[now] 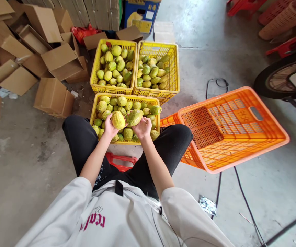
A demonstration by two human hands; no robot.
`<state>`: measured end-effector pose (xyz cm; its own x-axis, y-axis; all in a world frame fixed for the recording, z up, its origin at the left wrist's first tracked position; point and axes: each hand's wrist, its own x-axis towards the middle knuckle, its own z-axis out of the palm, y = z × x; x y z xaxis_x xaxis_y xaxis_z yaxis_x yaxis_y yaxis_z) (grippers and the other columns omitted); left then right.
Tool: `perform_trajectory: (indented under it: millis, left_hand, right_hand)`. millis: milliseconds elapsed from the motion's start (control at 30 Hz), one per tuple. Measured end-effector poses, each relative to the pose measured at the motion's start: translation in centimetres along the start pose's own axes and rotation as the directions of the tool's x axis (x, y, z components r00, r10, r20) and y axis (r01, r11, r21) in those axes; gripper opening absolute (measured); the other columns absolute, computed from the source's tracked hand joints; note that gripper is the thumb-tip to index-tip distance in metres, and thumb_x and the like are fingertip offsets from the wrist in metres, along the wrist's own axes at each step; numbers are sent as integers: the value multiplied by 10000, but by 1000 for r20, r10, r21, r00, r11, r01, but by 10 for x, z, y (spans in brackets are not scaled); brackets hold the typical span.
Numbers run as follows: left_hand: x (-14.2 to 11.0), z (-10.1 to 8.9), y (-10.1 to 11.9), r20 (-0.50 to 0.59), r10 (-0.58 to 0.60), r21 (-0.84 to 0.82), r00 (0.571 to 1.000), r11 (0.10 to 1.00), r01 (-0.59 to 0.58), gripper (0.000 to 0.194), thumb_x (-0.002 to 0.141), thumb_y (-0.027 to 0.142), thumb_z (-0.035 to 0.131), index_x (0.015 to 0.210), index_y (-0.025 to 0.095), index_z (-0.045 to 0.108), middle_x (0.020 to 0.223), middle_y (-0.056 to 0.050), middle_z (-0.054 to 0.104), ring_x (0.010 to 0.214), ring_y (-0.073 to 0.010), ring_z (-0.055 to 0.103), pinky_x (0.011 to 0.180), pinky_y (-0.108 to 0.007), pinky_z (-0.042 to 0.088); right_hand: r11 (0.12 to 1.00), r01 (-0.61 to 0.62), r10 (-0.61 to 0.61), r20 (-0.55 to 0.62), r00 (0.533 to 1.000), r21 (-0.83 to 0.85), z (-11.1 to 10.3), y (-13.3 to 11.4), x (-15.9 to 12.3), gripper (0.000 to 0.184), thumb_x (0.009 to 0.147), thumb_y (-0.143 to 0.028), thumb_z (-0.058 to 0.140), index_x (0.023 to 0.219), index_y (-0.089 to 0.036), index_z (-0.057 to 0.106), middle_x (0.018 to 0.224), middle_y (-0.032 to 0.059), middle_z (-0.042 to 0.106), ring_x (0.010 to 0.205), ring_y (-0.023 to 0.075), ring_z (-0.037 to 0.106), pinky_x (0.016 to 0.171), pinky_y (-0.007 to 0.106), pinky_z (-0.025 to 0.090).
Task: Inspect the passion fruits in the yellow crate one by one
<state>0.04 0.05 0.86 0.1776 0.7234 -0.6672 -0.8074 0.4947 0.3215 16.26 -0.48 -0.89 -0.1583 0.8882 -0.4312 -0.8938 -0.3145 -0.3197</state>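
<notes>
My left hand is closed around a yellow papaya. Beside it, my right hand grips a greener, elongated papaya. Both fruits are held close together above the near yellow crate, which sits between my knees and is full of green and yellow papayas. Beyond it stand two more yellow crates side by side: the back left crate is heaped with papayas, and the back right crate holds papayas lower down. My palms hide part of the near crate's fruit.
On my right, a large orange crate lies tilted with its opening toward me. Opened cardboard boxes pile up at the left. A motorcycle wheel, black cables and a blue carton are around. A red stool is beneath me.
</notes>
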Motion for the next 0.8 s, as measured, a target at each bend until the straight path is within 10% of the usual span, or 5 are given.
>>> perform_trajectory:
  millis: [200,800]
  left_hand:
    - [-3,2,0,62,-24,-27,998,999,26,443,943,315,444,1309,150,632,1061,-139,786,1145,-310,737,1006,-476,587]
    - [3,-3,-5,72,-19,66,997,998,14,310,925,288,574,1189,155,667,1035,-127,782,1051,-282,756,967,-435,595]
  right_hand:
    - [999,26,-27,-40,999,-31,0,2,3,275,883,-390,516,1045,-231,672,985,60,787,1143,281,725,995,485,612]
    - [996,-73,70,-51,996,-60,-1,2,5,285,877,-455,587,999,-207,656,900,73,761,963,260,756,741,370,674]
